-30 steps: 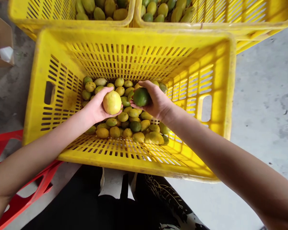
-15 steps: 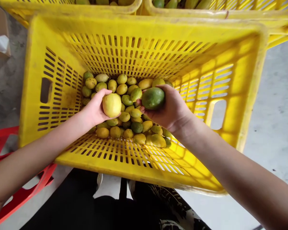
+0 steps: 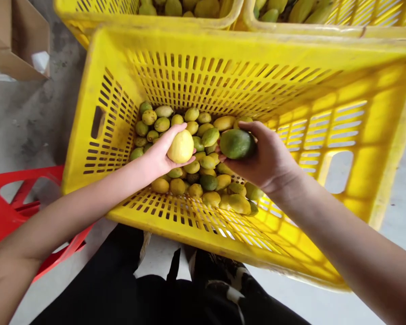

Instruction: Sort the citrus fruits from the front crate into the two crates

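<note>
My left hand [image 3: 158, 154] is closed around a smooth pale-yellow lemon [image 3: 181, 146], thumb on its top side and fingers underneath. A dark green lemon [image 3: 237, 144] is gripped in my right hand [image 3: 272, 158], its near end turned toward the left. Both hands are inside a deep yellow plastic crate [image 3: 203, 43], above a layer of yellow and green lemons [image 3: 239, 204] that covers much of its bottom. A gap separates the two held fruits. My hands and forearms hide part of the pile.
Two more yellow crates [image 3: 149, 19] with fruit in them stand against the far side. A red plastic stool [image 3: 6, 198] is at the left, close to the crate. An opened cardboard box [image 3: 18, 40] sits on the grey floor at the upper left.
The view has shifted, so the crate and both hands appear farther right, with more of the red stool and cardboard box showing. Each hand keeps the same lemon.
</note>
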`<action>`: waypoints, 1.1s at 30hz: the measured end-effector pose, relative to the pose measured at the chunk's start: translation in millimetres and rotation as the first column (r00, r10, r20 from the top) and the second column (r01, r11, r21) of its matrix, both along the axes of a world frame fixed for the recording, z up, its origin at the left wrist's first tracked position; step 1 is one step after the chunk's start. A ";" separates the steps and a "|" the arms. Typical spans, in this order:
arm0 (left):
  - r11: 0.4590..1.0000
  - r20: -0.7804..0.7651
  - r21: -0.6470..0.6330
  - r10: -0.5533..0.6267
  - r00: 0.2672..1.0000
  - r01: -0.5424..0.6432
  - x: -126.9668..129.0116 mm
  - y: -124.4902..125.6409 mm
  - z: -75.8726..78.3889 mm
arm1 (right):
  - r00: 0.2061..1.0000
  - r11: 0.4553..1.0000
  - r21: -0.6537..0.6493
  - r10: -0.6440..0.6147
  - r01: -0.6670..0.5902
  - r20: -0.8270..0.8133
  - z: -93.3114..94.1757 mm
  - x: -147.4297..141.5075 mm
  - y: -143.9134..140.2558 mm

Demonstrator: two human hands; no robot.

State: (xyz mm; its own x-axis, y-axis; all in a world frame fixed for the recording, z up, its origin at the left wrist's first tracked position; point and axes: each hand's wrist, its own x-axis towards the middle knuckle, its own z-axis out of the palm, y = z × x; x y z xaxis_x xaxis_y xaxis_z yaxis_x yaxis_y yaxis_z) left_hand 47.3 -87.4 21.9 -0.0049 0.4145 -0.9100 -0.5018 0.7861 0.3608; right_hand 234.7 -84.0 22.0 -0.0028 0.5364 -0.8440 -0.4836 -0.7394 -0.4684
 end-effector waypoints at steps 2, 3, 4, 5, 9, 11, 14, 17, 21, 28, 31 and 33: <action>0.999 -0.057 0.046 -0.009 0.998 0.012 3.8 0.1 7.0 | 1.000 1.000 0.016 -0.008 0.008 -0.006 3.7 -0.7 1.3; 0.998 -0.089 0.055 -0.013 0.996 0.018 4.9 -0.3 10.3 | 1.000 1.000 0.017 -0.012 0.012 -0.005 5.4 -1.5 2.1; 0.998 -0.112 0.057 -0.019 0.993 0.025 5.4 -0.9 13.1 | 1.000 1.000 0.012 -0.019 0.019 -0.001 7.2 -2.6 3.1; 0.998 -0.122 0.056 -0.027 0.992 0.034 5.4 -1.8 15.4 | 1.000 1.000 0.000 -0.030 0.030 0.008 8.8 -3.5 4.3; 1.000 -0.086 0.005 -0.030 0.996 0.030 2.6 -5.7 16.7 | 0.993 0.994 -0.039 -0.099 0.102 0.059 12.4 -3.4 10.9; 0.999 -0.051 -0.036 -0.021 0.998 0.019 0.8 -7.0 13.1 | 0.989 0.992 -0.025 -0.125 0.127 0.075 11.7 -0.1 13.9; 0.998 -0.013 -0.056 -0.032 0.999 0.031 -2.3 -9.3 5.5 | 0.990 0.992 0.009 -0.125 0.125 0.066 10.1 4.7 15.4; 0.997 -0.033 -0.064 -0.040 0.999 0.038 -5.8 -13.0 -1.3 | 0.994 0.994 0.034 -0.101 0.099 0.048 12.4 4.0 13.6; 0.997 -0.064 -0.066 -0.050 0.997 0.045 -7.7 -16.8 -6.4 | 0.992 0.993 0.051 -0.112 0.109 0.052 19.2 -1.7 11.6; 0.997 -0.078 -0.004 -0.083 0.993 0.083 2.3 -16.2 -1.1 | 0.989 0.978 0.152 -0.148 0.143 0.017 20.2 -1.7 11.0; 0.987 -0.130 0.055 -0.141 0.981 0.149 7.7 -16.8 1.0 | 0.989 0.966 0.212 -0.149 0.146 -0.003 22.6 -2.6 7.1; 0.983 -0.135 0.069 -0.161 0.978 0.171 7.9 -16.5 -1.6 | 0.992 0.970 0.205 -0.129 0.129 -0.013 25.1 -3.8 5.1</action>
State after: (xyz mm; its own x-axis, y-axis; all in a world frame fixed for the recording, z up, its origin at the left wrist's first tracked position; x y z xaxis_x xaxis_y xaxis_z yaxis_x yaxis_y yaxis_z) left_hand 55.2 -103.8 20.3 -0.0440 0.4908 -0.8702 -0.3122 0.8206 0.4786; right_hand 230.9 -78.8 47.1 0.0782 0.6939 -0.7158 -0.5685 -0.5588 -0.6038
